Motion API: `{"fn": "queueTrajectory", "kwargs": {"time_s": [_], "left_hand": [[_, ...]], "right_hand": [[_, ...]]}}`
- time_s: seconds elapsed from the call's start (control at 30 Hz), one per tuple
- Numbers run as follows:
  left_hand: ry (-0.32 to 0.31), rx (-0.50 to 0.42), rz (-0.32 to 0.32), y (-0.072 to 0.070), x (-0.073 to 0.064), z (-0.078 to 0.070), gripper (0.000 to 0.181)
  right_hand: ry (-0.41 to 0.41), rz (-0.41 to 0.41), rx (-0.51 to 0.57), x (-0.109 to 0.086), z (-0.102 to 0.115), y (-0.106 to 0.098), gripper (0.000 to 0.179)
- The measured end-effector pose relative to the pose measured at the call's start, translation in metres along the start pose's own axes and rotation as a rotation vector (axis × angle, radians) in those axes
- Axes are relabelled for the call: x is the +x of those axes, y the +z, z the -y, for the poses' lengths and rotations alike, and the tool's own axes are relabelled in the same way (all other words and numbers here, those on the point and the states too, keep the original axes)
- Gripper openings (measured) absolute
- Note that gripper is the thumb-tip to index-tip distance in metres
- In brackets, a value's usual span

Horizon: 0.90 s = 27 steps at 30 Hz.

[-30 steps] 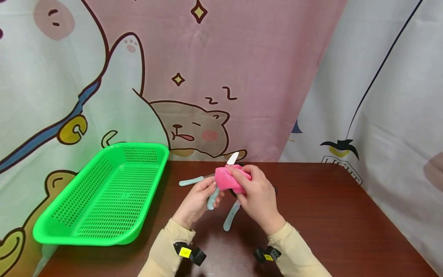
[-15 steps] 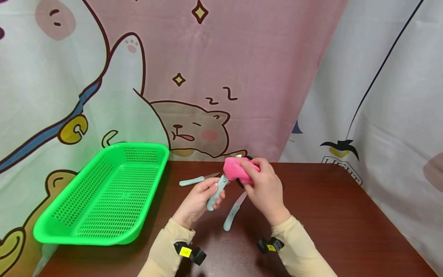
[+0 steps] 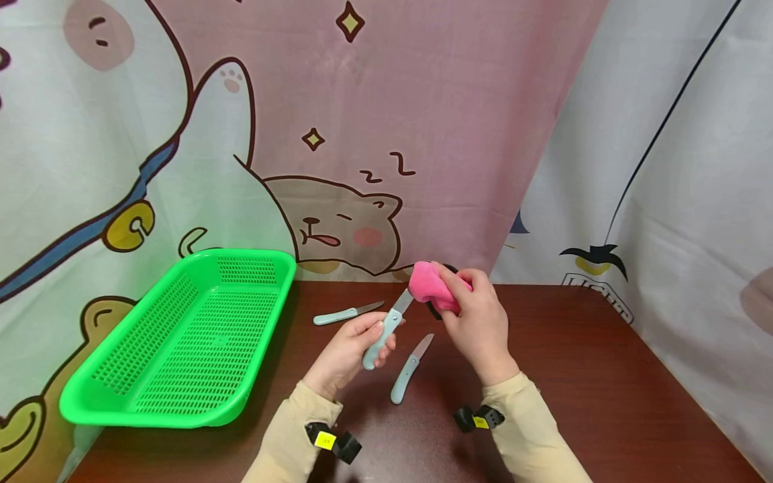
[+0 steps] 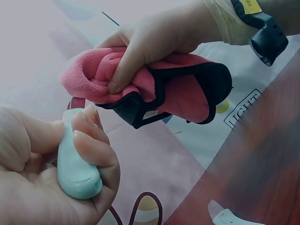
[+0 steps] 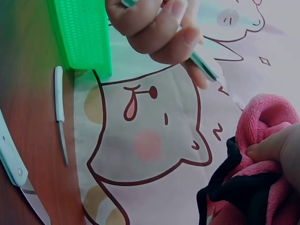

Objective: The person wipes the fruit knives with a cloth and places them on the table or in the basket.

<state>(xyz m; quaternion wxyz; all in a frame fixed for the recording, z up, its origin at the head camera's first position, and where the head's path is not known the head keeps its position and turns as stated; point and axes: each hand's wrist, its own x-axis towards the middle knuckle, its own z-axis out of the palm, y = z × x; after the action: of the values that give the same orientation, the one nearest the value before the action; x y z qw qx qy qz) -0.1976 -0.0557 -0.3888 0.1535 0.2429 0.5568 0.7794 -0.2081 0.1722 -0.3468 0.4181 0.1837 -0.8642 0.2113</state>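
My left hand (image 3: 347, 350) grips the pale blue-green handle of a knife (image 3: 382, 341), its blade slanting up and to the right. My right hand (image 3: 480, 322) pinches a bunched pink cloth (image 3: 431, 285) with black edging, folded over the blade's tip end. The blade's lower part shows bare between handle and cloth. In the left wrist view the cloth (image 4: 178, 89) hangs in folds just above the knife handle (image 4: 77, 154). On the table below, a second knife (image 3: 406, 379) lies between the forearms. A third knife (image 3: 336, 316) lies behind the left hand.
A green perforated plastic basket (image 3: 274, 349) stands at the left of the dark brown table (image 3: 580, 376). A printed cartoon curtain (image 3: 459, 134) hangs right behind the table's far edge. Each wrist wears a small black camera.
My right hand has slid the cloth up and to the right along the blade, baring its lower part. The left hand holds the knife almost still.
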Motion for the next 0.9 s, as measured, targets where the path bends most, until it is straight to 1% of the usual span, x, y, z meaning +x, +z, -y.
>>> {"fn": "queueTrajectory", "kwargs": {"time_s": [0.33,0.6,0.77,0.9], "left_hand": [[-0.009,-0.019,-0.002,0.000,0.000,0.001,0.031],[-0.022,-0.077,-0.018,-0.002,0.000,0.002,0.029],[-0.017,-0.089,-0.032,-0.004,0.001,0.001,0.030],[-0.016,-0.089,-0.057,-0.006,0.002,0.001,0.032]], "right_hand": [[0.064,0.005,0.013,0.000,-0.006,-0.003,0.066],[0.116,-0.022,0.014,-0.003,-0.009,-0.010,0.068],[0.115,-0.036,0.027,-0.005,-0.008,-0.015,0.067],[0.100,-0.042,0.041,-0.007,-0.004,-0.019,0.067]]}}
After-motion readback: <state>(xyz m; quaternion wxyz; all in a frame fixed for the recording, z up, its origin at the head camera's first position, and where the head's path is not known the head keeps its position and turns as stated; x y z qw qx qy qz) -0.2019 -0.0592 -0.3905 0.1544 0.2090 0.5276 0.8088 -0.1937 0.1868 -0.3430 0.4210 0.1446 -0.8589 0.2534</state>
